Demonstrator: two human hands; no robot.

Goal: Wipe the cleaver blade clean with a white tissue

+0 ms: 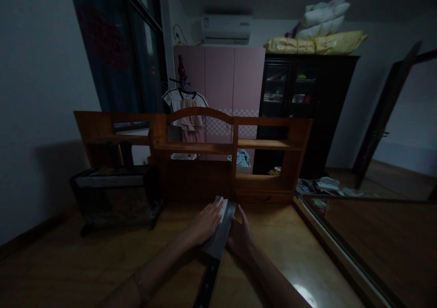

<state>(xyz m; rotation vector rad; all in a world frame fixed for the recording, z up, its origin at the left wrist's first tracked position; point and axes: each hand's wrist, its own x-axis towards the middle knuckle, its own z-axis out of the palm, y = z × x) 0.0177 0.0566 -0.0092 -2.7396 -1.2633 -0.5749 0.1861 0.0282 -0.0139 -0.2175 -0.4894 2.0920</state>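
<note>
A large cleaver lies flat on the wooden desk (102,258), its grey blade (221,235) pointing away from me and its dark handle (207,285) toward me. My left hand (205,224) lies flat on the blade with fingers stretched out. Its fingertips press a small white cloth or tissue (221,208) near the blade's far end. My right hand (241,237) rests on the desk against the blade's right edge, fingers extended forward. Neither hand is wrapped around anything.
A wooden shelf unit (205,144) stands at the back of the desk. A dark box-like appliance (112,189) sits at the left. A framed mirror or glass panel (375,239) lies to the right. Behind are a pink wardrobe (221,80), a dark cabinet (307,108) and an open door (385,112).
</note>
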